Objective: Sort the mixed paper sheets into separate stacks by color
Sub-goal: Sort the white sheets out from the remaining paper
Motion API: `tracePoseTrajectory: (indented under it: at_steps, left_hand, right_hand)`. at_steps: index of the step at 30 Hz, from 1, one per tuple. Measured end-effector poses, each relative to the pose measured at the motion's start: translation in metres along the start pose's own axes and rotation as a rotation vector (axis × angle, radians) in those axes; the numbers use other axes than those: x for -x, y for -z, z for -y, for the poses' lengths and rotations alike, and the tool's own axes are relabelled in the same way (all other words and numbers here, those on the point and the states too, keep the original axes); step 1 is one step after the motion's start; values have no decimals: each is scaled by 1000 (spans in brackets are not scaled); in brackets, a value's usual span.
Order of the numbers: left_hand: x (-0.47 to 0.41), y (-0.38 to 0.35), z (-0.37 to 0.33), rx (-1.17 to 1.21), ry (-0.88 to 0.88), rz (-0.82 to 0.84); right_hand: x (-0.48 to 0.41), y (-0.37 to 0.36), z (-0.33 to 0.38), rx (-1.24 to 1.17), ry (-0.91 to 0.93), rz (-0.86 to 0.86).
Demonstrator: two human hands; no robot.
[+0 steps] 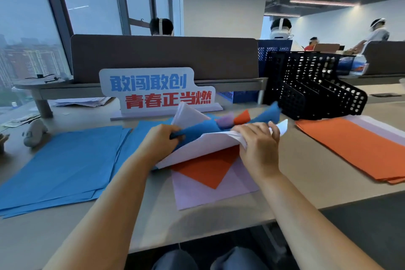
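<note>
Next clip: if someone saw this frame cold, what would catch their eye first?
At centre, the left hand grips a blue sheet while the right hand lifts white paper off the mixed pile. A wide blue stack lies at left and an orange stack at right. Behind the hands stands a white sign with bold blue and red lettering.

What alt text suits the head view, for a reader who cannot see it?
The left hand grips a blue sheet and the right hand pinches white sheets, raised off a mixed pile on a desk. A blue stack lies left, an orange stack right.
</note>
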State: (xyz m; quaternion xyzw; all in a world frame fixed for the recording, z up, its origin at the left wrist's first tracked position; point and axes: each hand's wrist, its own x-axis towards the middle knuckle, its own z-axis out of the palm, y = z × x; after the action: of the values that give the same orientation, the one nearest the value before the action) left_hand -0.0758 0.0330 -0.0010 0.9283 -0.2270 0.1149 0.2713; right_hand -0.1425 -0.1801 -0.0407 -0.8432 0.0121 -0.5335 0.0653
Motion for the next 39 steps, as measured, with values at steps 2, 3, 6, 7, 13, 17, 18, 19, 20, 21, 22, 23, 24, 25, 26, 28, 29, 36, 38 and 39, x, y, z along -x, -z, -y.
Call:
tracePoseTrajectory:
  at_steps: [2,3,6,7,13,17,18,19,20,21,22,23,24,25,26,28,29,36,38,39]
  left_hand:
    - [3,1,-10,-43,-59,77]
    - [5,-3,-13,-68,-90,95]
    - [14,-15,-20,-102,-68,12]
    - [18,-18,-23,-101,-49,-44]
    - [21,-32,-23,48,38,243]
    - [26,-28,-34,409,16,382]
    - [31,-23,-40,682,8,378]
    - [34,-19,-44,957,-9,390]
    - [36,-18,-47,1136,-21,411]
    - [38,-17,-50,1233,-37,444]
    - [40,-17,-53,1246,-56,450]
    - [41,-17,-57,1196,-68,434]
    - [44,-16,-66,1123,-78,416]
    - [45,-17,-74,1057,-83,393]
    - [44,-17,-81,1008,-79,368]
    - [40,-19,-90,994,-66,318]
    - [37,-21,-93,1016,-69,304]
    - [19,-42,-118,1058,-61,318]
    - [13,-50,-127,1040,-34,234]
    - [11,-52,-131,1019,-34,185]
  right_hand:
    - [0,7,-6,-9,-12,-39]
    - [-1,11,-8,-8,-19,-51]
    - [-6,30,-14,-8,-55,-116]
    - [-10,38,-15,-11,-72,-146]
    - [-43,77,-28,88,-157,-257]
    - [-57,88,-32,122,-180,-226]
    - [-58,88,-33,127,-189,-226]
    - [-58,88,-34,134,-196,-226]
    - [-58,88,-34,142,-203,-228]
    - [-57,88,-35,147,-215,-224]
    - [-57,88,-35,144,-225,-214]
    - [-57,89,-35,140,-231,-204]
    - [-58,92,-36,133,-232,-195]
    - [-60,95,-36,120,-237,-176]
    - [-62,99,-37,97,-247,-153]
    - [-65,106,-39,50,-250,-130]
    - [-66,110,-41,32,-247,-130]
    - [-61,122,-63,-69,-359,-114]
    - [-57,125,-72,-44,-362,-148]
    - [-55,126,-77,-13,-362,-191]
